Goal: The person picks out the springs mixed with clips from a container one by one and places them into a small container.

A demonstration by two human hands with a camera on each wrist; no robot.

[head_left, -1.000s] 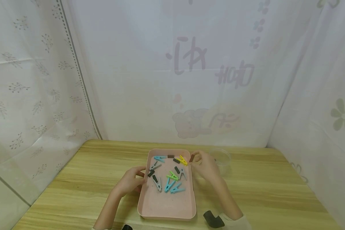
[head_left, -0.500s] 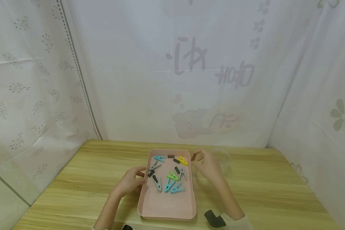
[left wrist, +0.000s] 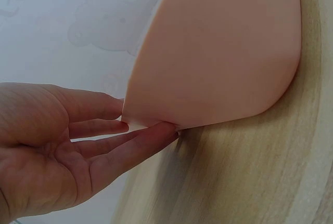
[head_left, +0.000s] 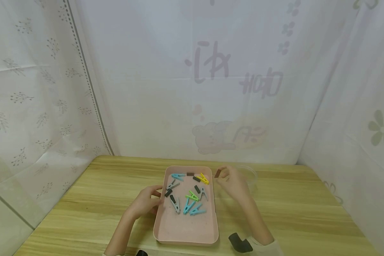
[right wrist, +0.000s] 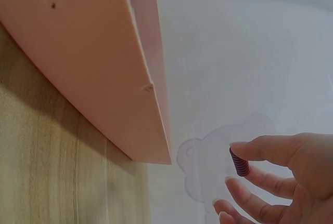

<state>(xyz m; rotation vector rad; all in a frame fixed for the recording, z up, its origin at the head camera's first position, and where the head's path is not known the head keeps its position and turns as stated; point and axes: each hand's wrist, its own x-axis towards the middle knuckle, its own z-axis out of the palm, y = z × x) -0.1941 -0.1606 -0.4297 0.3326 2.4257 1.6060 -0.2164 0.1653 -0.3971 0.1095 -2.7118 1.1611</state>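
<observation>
Brown peg [head_left: 217, 173] had shifted right, clear of the tray [head_left: 185, 227], pinched in the right hand [head_left: 233, 182]'s fingers [right wrist: 260, 154] above the table [head_left: 291, 213]. Left hand [head_left: 144, 202] unchanged, fingers [left wrist: 130, 146] loosely curved, touching the tray's edge. No writing was readable. Only the right wrist view showed the peg's ribbing.
</observation>
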